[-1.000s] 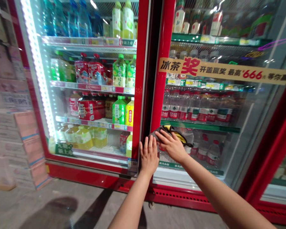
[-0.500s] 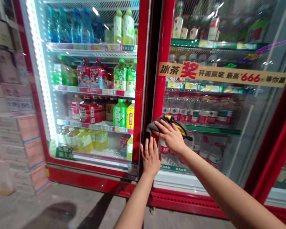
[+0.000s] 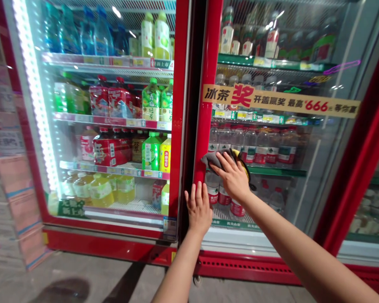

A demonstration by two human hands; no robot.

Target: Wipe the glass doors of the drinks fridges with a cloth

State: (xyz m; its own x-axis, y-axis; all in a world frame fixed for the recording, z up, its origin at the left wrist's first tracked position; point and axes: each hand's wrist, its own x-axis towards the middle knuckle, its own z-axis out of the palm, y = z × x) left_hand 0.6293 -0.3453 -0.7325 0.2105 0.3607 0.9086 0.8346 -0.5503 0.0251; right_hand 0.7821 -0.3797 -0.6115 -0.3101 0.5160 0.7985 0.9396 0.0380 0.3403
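My right hand (image 3: 234, 176) presses a grey cleaning cloth (image 3: 213, 158) with yellow parts and a dark edge against the glass door (image 3: 290, 139) of the right-hand drinks fridge. Its fingers lie stretched over the folded cloth, by the door's left side. Lower and to the left, my left hand (image 3: 198, 210) is open, fingers upward, on the lower part of the red door frame (image 3: 205, 139). Nothing is in it. Some water bottles (image 3: 237, 208) behind the glass are partly hidden by my right hand and forearm.
A lit fridge (image 3: 110, 235) with bottled drinks stands on the left, past a dark gap (image 3: 194, 84). Stacked cartons (image 3: 19, 202) are at the far left. A banner (image 3: 281, 101) crosses the right door. Grey floor (image 3: 113, 273) lies below, and another red-framed fridge (image 3: 366, 210) is at right.
My right hand has slid the cloth slightly rightward over the door, away from its left edge. My left hand stays low, now more over the red frame. The view has shifted a little right.
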